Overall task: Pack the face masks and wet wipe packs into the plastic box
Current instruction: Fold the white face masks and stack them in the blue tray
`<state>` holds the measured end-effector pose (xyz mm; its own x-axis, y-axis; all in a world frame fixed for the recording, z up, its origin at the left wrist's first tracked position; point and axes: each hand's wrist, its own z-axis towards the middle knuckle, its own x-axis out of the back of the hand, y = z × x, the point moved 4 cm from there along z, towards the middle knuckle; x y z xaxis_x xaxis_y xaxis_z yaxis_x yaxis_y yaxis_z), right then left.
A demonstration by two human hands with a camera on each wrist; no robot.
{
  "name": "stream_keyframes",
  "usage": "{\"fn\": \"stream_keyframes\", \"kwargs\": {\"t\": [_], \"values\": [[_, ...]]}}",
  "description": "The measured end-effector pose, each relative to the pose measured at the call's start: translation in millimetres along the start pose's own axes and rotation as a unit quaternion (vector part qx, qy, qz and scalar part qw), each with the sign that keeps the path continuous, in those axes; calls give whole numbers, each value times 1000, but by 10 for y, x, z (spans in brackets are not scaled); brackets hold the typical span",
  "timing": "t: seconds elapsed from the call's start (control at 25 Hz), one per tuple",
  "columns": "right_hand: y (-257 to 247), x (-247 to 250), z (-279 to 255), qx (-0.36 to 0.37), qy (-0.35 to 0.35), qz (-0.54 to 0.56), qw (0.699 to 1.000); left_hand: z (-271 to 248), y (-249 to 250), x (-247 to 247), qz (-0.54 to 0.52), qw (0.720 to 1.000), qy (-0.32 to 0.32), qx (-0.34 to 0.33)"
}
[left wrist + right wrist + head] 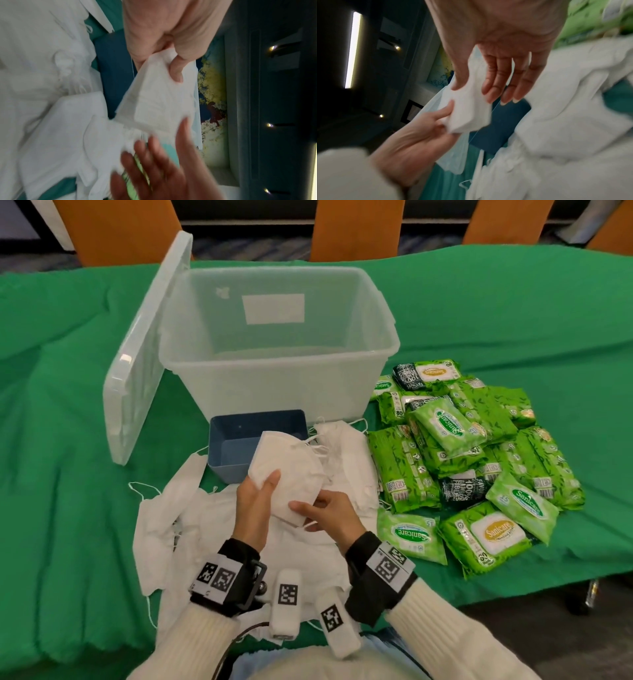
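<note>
Face mask [287, 474], folded and white, sits above the blue tray [239, 426] between my hands: left hand [255, 505] pinches its near edge, right hand [330, 513] pinches its lower corner. Both wrist views are blurred. I see the clear plastic box [274, 364] standing open behind them.

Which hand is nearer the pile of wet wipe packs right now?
Right. The right hand holds the mask's near end beside the wet wipe packs; the left hand grips its far side.

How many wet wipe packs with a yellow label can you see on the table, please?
2. The far yellow-label pack tops the pile's far end near the plastic box; the near yellow-label pack lies at its front. Others may be hidden.
</note>
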<state>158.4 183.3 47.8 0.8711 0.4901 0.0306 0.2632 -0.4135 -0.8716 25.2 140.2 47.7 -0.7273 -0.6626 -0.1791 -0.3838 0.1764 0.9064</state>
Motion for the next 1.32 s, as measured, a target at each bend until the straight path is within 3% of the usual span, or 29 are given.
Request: {"fn": "stream_keyframes", "kwargs": {"t": [0.08,0.16,0.28,0.36,0.44,0.52,0.68,0.84,0.92,1.08,1.32], "values": [[7,223,4,7,31,-61,998,33,52,146,-10,1000,-21,-3],[-29,446,82,11,33,-16,999,25,117,219,7,998,-67,-1],[-131,420,223,-5,-84,85,993,-75,124,201,51,990,-128,11],[-173,294,279,7,-148,52,988,-108,102,207,87,985,-151,6],[-157,255,275,25,-173,-19,984,-105,64,289,119,980,-156,1],[-120,316,245,44,-150,-41,987,-116,7,408,134,979,-154,12],[84,279,140,10,-141,131,981,-215,-124,612,138,976,-161,41],[137,289,190,-40,-134,246,959,-189,-185,803,93,987,-115,64],[161,257,231,-46,-135,210,967,-170,-193,841,84,989,-102,72],[294,-74,207,-22,-214,22,976,-206,-265,993,12,991,-39,127],[495,-211,236,-8,-205,-24,978,-367,-444,1316,50,985,-27,162]]}}
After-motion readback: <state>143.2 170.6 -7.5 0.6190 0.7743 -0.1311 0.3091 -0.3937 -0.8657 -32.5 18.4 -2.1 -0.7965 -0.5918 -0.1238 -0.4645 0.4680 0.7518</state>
